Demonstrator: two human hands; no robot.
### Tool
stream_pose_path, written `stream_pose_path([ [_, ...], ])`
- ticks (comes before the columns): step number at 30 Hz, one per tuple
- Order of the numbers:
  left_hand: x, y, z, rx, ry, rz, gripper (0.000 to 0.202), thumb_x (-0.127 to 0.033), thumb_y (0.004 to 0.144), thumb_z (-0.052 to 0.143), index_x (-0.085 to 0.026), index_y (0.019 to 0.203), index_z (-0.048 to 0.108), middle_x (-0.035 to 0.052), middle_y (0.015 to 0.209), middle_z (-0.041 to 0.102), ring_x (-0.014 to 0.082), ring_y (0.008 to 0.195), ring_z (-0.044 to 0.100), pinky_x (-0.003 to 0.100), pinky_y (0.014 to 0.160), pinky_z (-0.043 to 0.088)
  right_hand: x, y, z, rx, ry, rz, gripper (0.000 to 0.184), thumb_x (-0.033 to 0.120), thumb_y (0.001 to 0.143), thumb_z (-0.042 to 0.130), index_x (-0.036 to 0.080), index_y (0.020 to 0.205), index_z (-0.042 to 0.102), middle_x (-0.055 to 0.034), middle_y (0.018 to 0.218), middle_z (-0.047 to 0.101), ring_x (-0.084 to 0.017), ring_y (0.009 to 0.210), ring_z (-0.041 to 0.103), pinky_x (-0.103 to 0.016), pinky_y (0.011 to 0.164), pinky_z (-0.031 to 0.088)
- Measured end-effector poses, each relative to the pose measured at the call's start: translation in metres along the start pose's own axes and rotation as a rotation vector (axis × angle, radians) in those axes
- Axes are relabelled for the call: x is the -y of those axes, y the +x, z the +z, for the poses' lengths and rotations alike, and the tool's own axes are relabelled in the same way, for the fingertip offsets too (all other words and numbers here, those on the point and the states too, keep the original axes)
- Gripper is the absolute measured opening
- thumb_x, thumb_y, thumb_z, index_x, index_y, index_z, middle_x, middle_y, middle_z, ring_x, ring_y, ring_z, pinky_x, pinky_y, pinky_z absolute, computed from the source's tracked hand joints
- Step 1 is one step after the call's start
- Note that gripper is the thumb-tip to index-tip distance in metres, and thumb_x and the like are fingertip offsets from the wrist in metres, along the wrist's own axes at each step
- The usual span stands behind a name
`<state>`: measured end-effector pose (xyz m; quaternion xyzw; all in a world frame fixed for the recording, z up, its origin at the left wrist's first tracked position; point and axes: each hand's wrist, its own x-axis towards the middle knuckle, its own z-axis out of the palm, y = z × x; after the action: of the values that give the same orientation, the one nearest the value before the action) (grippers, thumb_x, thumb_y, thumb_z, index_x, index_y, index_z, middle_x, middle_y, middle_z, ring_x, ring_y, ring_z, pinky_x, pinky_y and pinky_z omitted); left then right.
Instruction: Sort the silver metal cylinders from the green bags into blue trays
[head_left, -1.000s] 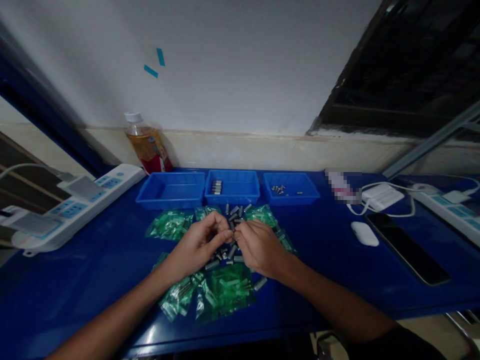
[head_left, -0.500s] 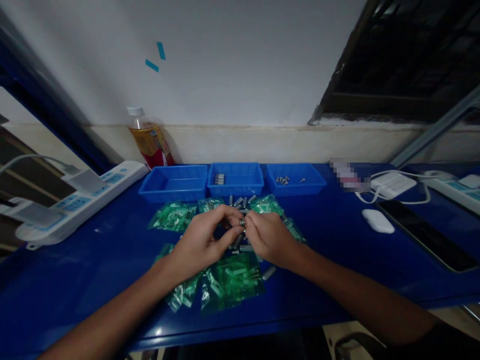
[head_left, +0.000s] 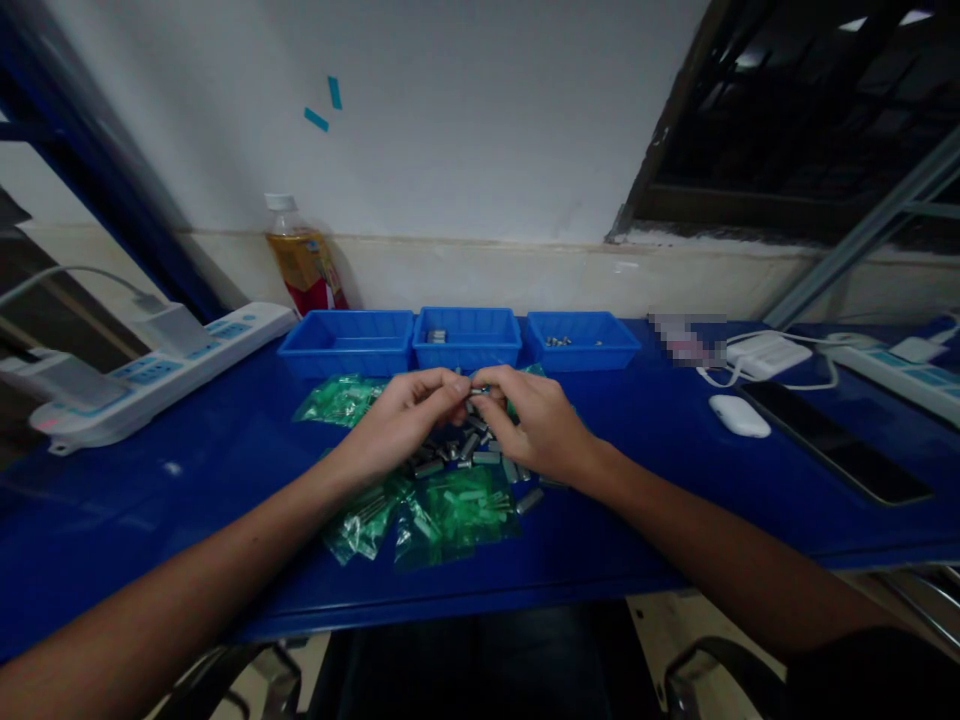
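Observation:
My left hand [head_left: 411,408] and my right hand [head_left: 536,418] meet fingertip to fingertip above the middle of the blue table. Both are closed in a pinch around a small metal part [head_left: 475,393], mostly hidden by the fingers; its exact kind is not visible. Under and between the hands lie loose metal cylinders [head_left: 486,457] and small screw-like pieces. Green plastic bags [head_left: 471,508] with small parts inside lie nearest me, and another green bag [head_left: 339,399] sits beyond my left wrist.
Three blue bins stand along the back: a left bin [head_left: 345,360], a middle bin [head_left: 466,355] with metal cylinders, a right bin [head_left: 589,357] with screws. A bottle [head_left: 304,260] and power strip [head_left: 139,385] are at left; an earbud case [head_left: 739,415] and phone [head_left: 832,440] at right.
The camera view has shifted slightly. My right hand has gone from a closed fist to a fingertip pinch, and both hands sit a little farther from me over the parts.

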<state>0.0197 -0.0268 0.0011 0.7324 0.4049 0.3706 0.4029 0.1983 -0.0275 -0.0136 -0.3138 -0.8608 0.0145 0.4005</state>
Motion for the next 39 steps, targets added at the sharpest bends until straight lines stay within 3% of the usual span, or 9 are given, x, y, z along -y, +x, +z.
stream_pose_path([
  [3,0.003,0.002,-0.008,0.036,0.275,0.070,0.037,-0.043,0.089,0.041,-0.014,0.074,0.060,0.0020,0.067,0.060,0.0140,0.063,0.053,0.025,0.060,0.040,-0.011,0.004,-0.005,-0.062,-0.071,0.013,0.019,0.026,0.094,0.040,0.018,0.089,0.057,-0.0047,0.078,0.065,-0.016,0.072,0.059,-0.028,0.069,0.043],
  [6,0.008,0.005,-0.016,0.093,0.596,0.211,0.026,-0.033,0.086,0.047,-0.015,0.093,0.064,0.0050,0.083,0.066,0.0172,0.074,0.059,0.028,0.069,0.042,-0.040,0.008,-0.016,-0.178,-0.202,0.106,0.026,0.029,0.094,0.039,0.018,0.080,0.058,-0.0058,0.078,0.063,-0.018,0.075,0.058,-0.031,0.072,0.042],
  [9,0.013,0.006,-0.019,0.178,0.686,0.284,0.024,-0.027,0.085,0.048,-0.015,0.098,0.064,0.0063,0.088,0.067,0.0167,0.076,0.060,0.027,0.072,0.044,-0.077,0.009,-0.029,-0.245,-0.397,0.245,0.028,0.035,0.092,0.043,0.018,0.075,0.058,-0.0064,0.073,0.060,-0.020,0.074,0.055,-0.033,0.073,0.040],
  [13,0.016,0.006,-0.014,0.254,0.742,0.242,0.021,-0.031,0.083,0.053,-0.017,0.087,0.068,0.0046,0.082,0.067,0.0150,0.069,0.060,0.024,0.065,0.043,-0.103,0.006,-0.038,-0.240,-0.622,0.429,0.028,0.039,0.089,0.048,0.015,0.090,0.062,-0.0132,0.090,0.062,-0.028,0.091,0.051,-0.039,0.079,0.038],
  [16,0.018,0.007,-0.010,0.249,0.778,0.173,0.021,-0.033,0.080,0.055,-0.018,0.084,0.069,0.0035,0.080,0.069,0.0151,0.068,0.061,0.023,0.063,0.043,-0.094,0.006,-0.032,-0.191,-0.626,0.433,0.031,0.041,0.089,0.047,0.015,0.096,0.062,-0.0141,0.097,0.062,-0.030,0.095,0.049,-0.040,0.080,0.037],
  [22,0.026,0.010,-0.011,0.227,0.791,0.082,0.023,-0.027,0.078,0.051,-0.021,0.086,0.072,0.0012,0.082,0.073,0.0161,0.071,0.065,0.022,0.068,0.044,-0.053,0.010,-0.007,-0.069,-0.442,0.236,0.027,0.040,0.090,0.047,0.018,0.096,0.061,-0.0096,0.094,0.062,-0.027,0.096,0.049,-0.038,0.081,0.036],
  [28,0.024,0.009,-0.011,0.191,0.761,0.036,0.022,-0.026,0.073,0.054,-0.019,0.085,0.072,0.0030,0.081,0.073,0.0172,0.070,0.065,0.023,0.063,0.044,-0.034,0.006,0.005,0.036,-0.290,0.113,0.022,0.036,0.090,0.050,0.017,0.089,0.061,-0.0077,0.089,0.063,-0.023,0.091,0.050,-0.036,0.080,0.036],
  [34,0.014,0.009,-0.014,0.069,0.419,0.004,0.024,-0.032,0.072,0.055,-0.013,0.082,0.066,0.0055,0.076,0.069,0.0179,0.069,0.063,0.025,0.064,0.045,-0.021,0.003,0.007,0.110,-0.169,-0.042,0.015,0.028,0.088,0.052,0.018,0.096,0.059,-0.0061,0.089,0.063,-0.022,0.089,0.051,-0.035,0.078,0.037],
  [39,0.011,0.010,-0.016,0.068,0.122,-0.025,0.020,-0.031,0.072,0.056,-0.013,0.075,0.065,0.0038,0.074,0.068,0.0149,0.068,0.060,0.026,0.069,0.045,-0.015,0.002,0.007,0.100,-0.177,-0.087,0.013,0.024,0.088,0.050,0.018,0.096,0.059,-0.0064,0.088,0.061,-0.021,0.088,0.050,-0.035,0.077,0.037],
])
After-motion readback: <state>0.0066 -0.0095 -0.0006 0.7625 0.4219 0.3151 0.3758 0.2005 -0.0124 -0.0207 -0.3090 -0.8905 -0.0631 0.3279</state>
